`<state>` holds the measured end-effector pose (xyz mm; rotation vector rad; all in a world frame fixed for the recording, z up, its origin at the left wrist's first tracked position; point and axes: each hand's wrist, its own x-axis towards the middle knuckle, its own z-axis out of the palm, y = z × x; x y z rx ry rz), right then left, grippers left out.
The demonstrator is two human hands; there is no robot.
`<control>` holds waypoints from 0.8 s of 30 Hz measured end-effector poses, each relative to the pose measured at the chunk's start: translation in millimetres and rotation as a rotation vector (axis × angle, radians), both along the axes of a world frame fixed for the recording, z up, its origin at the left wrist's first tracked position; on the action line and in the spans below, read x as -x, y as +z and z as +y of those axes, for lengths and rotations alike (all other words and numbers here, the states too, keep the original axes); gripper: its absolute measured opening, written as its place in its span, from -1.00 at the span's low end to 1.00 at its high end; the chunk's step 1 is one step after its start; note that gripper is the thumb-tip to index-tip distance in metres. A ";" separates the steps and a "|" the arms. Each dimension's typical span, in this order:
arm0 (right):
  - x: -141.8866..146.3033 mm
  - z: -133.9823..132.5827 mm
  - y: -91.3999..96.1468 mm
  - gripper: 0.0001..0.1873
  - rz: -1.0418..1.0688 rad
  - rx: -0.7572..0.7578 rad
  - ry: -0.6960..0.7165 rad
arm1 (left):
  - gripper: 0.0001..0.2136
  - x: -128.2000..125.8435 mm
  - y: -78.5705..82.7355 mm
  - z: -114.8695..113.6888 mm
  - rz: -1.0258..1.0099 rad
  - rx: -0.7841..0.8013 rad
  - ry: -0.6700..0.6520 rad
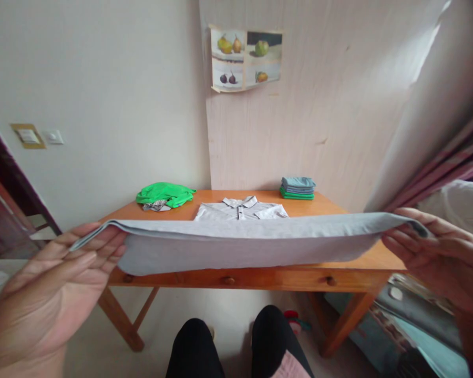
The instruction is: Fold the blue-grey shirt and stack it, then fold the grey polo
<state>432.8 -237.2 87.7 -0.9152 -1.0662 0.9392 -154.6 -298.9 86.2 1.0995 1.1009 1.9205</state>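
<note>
A light grey polo shirt (236, 247) lies on the wooden table (362, 257) with its buttoned collar toward the wall. Its near end is lifted toward me and drawn out into a straight, folded-over band. At the left end of this band, my left hand (59, 294) grips the cloth between thumb and fingers. My right hand (449, 257) has hold of the opposite end, the edge of the cloth lying across its fingers. Between the hands the fabric hangs over the table's front edge and hides the middle of the shirt.
A loose bright green garment (165, 194) lies at the table's back left, on some checked cloth. A neat stack of folded clothes (298, 188) stands at the back right. My knees (197, 346) are below the drawers. A fruit picture (246, 59) hangs on the wall.
</note>
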 end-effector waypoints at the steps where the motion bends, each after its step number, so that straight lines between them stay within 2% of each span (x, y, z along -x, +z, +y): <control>1: 8.3 12.1 8.9 -0.46 0.019 0.000 0.043 | -0.67 -8.3 9.0 11.5 -0.005 -0.037 0.008; 5: 32.5 49.9 36.5 -0.54 0.091 -0.039 0.213 | -0.73 -25.6 31.9 61.3 -0.063 -0.114 -0.056; 11: 46.8 105.6 54.7 -0.54 0.173 -0.054 0.267 | -0.66 -22.8 43.6 129.6 -0.090 -0.137 -0.111; 16: 52.8 150.3 56.9 -0.57 0.193 -0.076 0.278 | -0.64 -22.5 48.6 177.0 -0.091 -0.113 -0.127; 24: 58.1 224.5 46.6 -0.63 0.226 -0.009 0.273 | -0.67 -25.6 52.6 243.9 -0.078 -0.066 -0.121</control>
